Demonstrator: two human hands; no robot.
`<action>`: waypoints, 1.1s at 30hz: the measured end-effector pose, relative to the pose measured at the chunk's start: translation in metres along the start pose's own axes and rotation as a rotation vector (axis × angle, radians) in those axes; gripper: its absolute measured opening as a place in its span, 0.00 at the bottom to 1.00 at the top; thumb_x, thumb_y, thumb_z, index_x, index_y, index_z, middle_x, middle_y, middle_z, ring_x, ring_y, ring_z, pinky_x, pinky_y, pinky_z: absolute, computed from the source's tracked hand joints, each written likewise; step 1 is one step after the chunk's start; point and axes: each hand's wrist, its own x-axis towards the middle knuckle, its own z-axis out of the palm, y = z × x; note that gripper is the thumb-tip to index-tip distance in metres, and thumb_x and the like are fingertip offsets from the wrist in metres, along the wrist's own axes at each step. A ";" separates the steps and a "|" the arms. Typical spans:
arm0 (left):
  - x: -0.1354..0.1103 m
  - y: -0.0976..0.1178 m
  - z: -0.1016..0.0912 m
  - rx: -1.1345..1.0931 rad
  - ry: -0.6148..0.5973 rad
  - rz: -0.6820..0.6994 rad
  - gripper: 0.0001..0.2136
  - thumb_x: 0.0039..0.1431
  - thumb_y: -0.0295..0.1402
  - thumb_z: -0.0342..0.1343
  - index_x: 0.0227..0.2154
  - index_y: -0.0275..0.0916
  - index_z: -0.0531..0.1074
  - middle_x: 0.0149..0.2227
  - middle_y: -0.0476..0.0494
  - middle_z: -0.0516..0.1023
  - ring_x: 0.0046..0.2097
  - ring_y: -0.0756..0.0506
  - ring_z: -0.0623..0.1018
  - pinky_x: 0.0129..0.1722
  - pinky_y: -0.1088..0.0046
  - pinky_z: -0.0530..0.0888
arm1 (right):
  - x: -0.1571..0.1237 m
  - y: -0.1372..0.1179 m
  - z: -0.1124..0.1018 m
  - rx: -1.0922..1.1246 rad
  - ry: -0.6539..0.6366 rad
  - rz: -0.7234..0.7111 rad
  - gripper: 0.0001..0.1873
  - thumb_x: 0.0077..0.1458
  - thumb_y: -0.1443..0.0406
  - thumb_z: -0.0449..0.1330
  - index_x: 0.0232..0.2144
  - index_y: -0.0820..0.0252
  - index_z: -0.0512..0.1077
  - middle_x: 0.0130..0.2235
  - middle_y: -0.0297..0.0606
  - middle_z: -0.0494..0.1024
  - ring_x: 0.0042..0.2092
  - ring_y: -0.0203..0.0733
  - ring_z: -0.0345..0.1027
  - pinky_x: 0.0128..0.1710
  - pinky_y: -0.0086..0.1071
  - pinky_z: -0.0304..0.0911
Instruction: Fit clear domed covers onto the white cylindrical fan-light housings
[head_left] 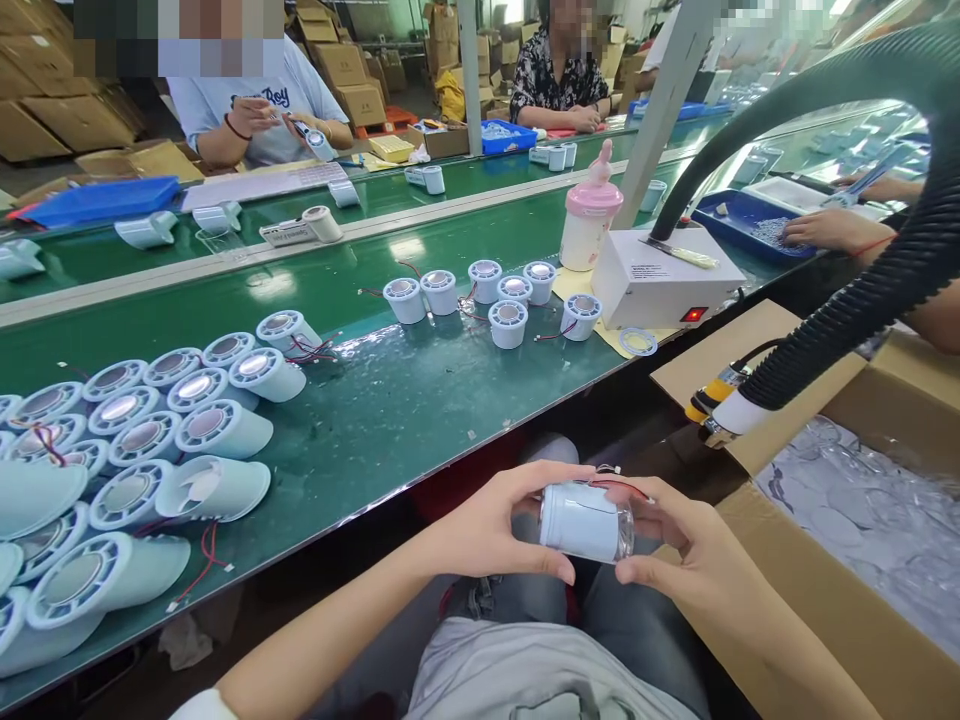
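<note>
Above my lap, a light-blue cylindrical housing (581,520) lies sideways between my two hands. My left hand (510,525) grips its left end, thumb below and fingers over the top. At the other end, my right hand (686,540) pinches it near a clear plastic part (625,530). Red and black wires with a small white connector run along its top, by my fingers. On the green bench, several similar blue housings (508,322) with round metallic faces stand in a loose group, some trailing wires. Many more housings (146,435) are packed together at the left.
A white box with a red lit switch (667,275) stands at the bench edge beside a pink-lidded bottle (590,225). A black flexible hose (825,310) arches over the right side. Below it, a cardboard box (847,480) holds clear plastic parts. Co-workers sit across the belt (300,270).
</note>
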 end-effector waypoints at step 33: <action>-0.018 0.007 0.001 0.212 0.210 0.190 0.28 0.47 0.29 0.68 0.53 0.44 0.71 0.57 0.38 0.72 0.57 0.39 0.72 0.55 0.62 0.71 | -0.015 0.024 -0.011 0.332 0.187 0.157 0.20 0.53 0.52 0.65 0.48 0.48 0.71 0.46 0.38 0.80 0.43 0.45 0.75 0.41 0.34 0.72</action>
